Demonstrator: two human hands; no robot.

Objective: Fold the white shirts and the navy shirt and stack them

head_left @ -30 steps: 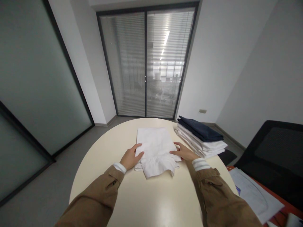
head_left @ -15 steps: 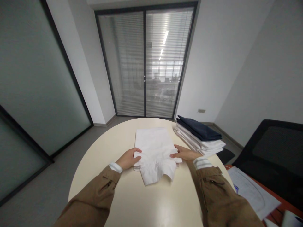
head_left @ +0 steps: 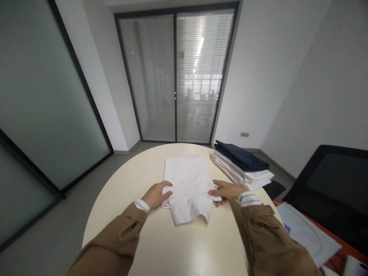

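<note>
A folded white garment (head_left: 188, 176), perhaps a shirt, lies on the round cream table (head_left: 172, 253). Its near end flares out and its edge curls up a little toward me. My left hand (head_left: 157, 194) pinches the garment's left edge between thumb and fingers. On the opposite edge, my right hand (head_left: 225, 190) grips a narrow fold that sticks out to the right, with some fingers underneath. Both hands are closed on the cloth, roughly level with each other.
At the table's right rim sits a stack of folded white clothes (head_left: 244, 176) with a dark navy folded garment (head_left: 241, 155) on top. To the right are a black mesh chair (head_left: 339, 191) and paper sheets (head_left: 310, 234) on a reddish surface. Glass doors (head_left: 175, 76) stand beyond.
My right hand has shifted slightly right and down on the garment's edge, its fingers lower. The near end of the cloth lies flatter and smoother. My left hand has barely moved.
</note>
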